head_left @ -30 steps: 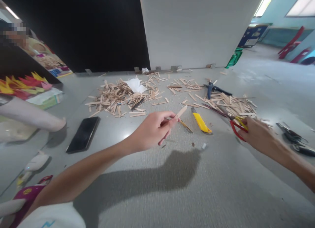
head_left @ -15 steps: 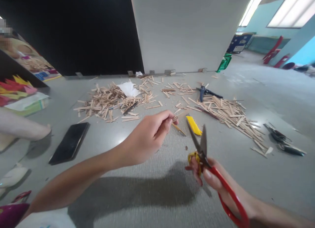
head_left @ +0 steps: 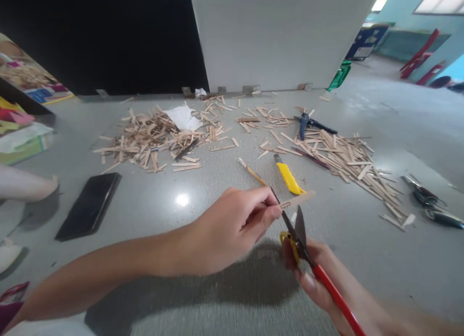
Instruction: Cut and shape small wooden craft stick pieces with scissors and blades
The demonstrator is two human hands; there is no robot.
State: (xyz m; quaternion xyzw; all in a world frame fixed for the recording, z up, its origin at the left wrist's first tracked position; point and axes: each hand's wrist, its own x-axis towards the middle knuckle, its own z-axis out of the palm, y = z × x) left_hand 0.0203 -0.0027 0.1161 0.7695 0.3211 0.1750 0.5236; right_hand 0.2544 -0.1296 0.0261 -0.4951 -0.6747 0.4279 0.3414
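My left hand [head_left: 232,227] pinches a flat wooden craft stick [head_left: 301,199] between thumb and fingertips, and its rounded end points right. Just below it, the pair of scissors [head_left: 330,286] with a red handle is gripped in my right hand [head_left: 322,268]. Their blades are spread and point up, close to the stick; whether they touch it I cannot tell. A yellow utility knife [head_left: 288,177] lies on the table beyond the hands. Left of it is a thin yellow-brown rod [head_left: 255,174], like a pencil or brush, its near end close to my left fingers.
Wood strips lie in a left pile [head_left: 145,138] and a right pile [head_left: 348,154]. A dark blue clamp-like tool [head_left: 304,125], pliers-like tools [head_left: 427,200], a black phone [head_left: 89,205] and white paper [head_left: 183,117] lie around. An upright panel [head_left: 279,41] stands behind; another person's arm [head_left: 25,183] rests left.
My left hand has moved right and down, bringing the craft stick near the scissor blades. The scissors remain spread in my right hand. The view has shifted slightly.
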